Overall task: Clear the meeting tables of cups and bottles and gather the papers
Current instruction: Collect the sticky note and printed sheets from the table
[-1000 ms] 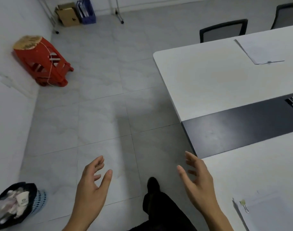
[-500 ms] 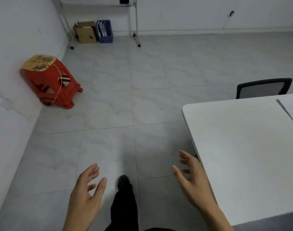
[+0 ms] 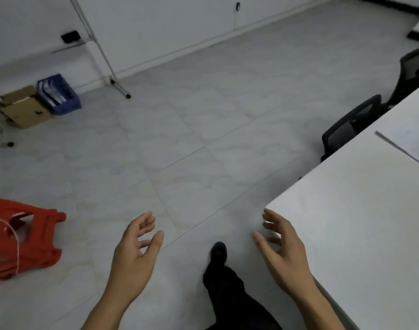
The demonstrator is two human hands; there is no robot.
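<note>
Head view, cut off: the desk [image 3: 360,225] runs out of frame right and bottom; only its near-left corner shows. The paper sheet [image 3: 410,144] near the desk's far edge is clipped by the right border, and any print on it is too faint to read.
Head view, partly hidden: the red plastic stool [image 3: 25,241] lies tipped on the floor [image 3: 179,144], cut by the left border, with a pale string across it. Two black mesh chairs [image 3: 351,125] are tucked behind the desk's far edge, mostly hidden. The contents of the blue crate [image 3: 59,94] are blurred.
Left hand [image 3: 134,256]: bare, fingers spread and lightly curled, grip empty, over the floor.
Right hand [image 3: 284,248]: bare, fingers spread, grip empty, just beside the desk's near-left corner; contact cannot be told.
Changed since half a second ago: the view has swung right and tilted. The stool has slid to the lower left, the cardboard box [image 3: 22,108] and crate sit lower and further left, and a second chair has come into sight. Both hands stay open.
Materials: matte white rounded desk top; pale marbled floor tiles with thin joints; brown open-flapped box; metal stand leg [image 3: 108,65] against the white wall.
Leg: dark trouser and black shoe [image 3: 218,251] between the hands.
</note>
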